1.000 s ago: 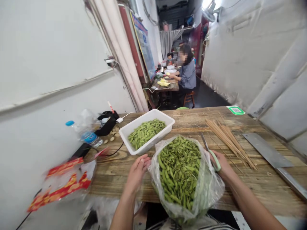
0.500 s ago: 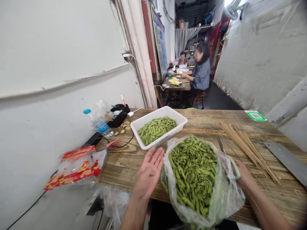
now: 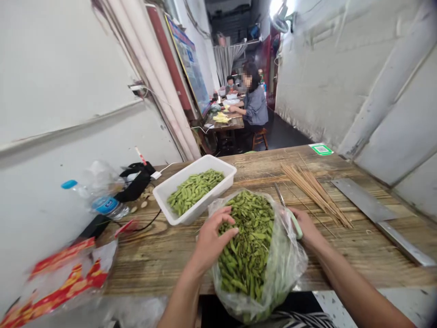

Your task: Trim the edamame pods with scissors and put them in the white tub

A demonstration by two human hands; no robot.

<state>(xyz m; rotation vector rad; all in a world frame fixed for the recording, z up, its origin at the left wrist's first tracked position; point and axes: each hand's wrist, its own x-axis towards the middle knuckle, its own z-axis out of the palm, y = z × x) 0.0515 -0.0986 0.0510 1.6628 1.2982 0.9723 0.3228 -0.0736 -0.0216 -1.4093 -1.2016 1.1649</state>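
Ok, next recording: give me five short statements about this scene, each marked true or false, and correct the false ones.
1. The right hand holds the scissors. True.
2. The left hand is inside the tub. False: it is at the bag, with its fingers over the pods there.
3. There are pods in both the tub and the bag. True.
4. The cleaver lies to the left of the sticks in the picture. False: it lies to their right.
5. The bottle has a blue cap. True.
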